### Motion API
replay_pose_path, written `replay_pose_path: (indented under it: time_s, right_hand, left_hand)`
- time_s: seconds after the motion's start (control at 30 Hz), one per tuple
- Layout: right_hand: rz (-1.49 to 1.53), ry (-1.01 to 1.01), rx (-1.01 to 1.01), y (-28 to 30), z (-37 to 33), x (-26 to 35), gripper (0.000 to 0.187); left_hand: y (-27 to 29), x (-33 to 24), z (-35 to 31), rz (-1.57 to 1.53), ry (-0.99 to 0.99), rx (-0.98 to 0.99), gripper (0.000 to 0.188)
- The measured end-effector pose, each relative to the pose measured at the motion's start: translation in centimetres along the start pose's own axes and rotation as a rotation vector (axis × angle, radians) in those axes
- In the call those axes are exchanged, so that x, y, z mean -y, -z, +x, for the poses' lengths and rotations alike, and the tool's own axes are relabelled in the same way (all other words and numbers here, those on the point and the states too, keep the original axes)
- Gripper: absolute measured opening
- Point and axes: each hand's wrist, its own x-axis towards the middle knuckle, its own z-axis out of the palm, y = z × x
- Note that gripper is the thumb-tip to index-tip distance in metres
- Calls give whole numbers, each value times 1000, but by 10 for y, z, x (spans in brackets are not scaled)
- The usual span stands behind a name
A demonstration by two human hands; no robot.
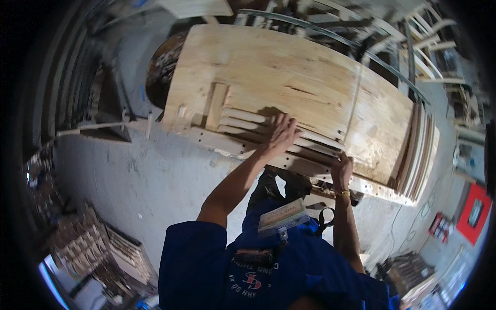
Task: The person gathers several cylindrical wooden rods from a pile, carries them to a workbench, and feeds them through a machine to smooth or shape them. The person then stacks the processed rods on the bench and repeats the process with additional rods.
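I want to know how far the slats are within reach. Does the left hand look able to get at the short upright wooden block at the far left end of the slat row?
Probably yes. The left hand already lies flat on the slats, and the upright wooden block stands at the end of that row. Nothing stands between them on the workbench.

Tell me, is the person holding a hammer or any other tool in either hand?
No. The left hand lies flat on the wooden slats and the right hand grips the frame's edge; no tool shows.
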Motion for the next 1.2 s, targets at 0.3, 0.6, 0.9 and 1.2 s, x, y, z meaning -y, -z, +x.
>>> replay_pose_path:
  time_s: [0.3, 0.6, 0.9, 1.2]
  right_hand:
    - [235, -158, 47, 38, 30, -7, 21]
    - [-286, -391, -306, 152, 131, -211, 52]
    - [-174, -349, -197, 154, 95, -195, 40]
    - [426, 519, 471, 87, 122, 40, 23]
  left_hand:
    - [19, 5, -21, 169, -70, 117, 40]
    - [41, 11, -29, 221, -158, 190, 58]
    - [45, 4, -14, 105, -125, 154, 57]
    - [28, 15, -44, 68, -104, -77, 58]
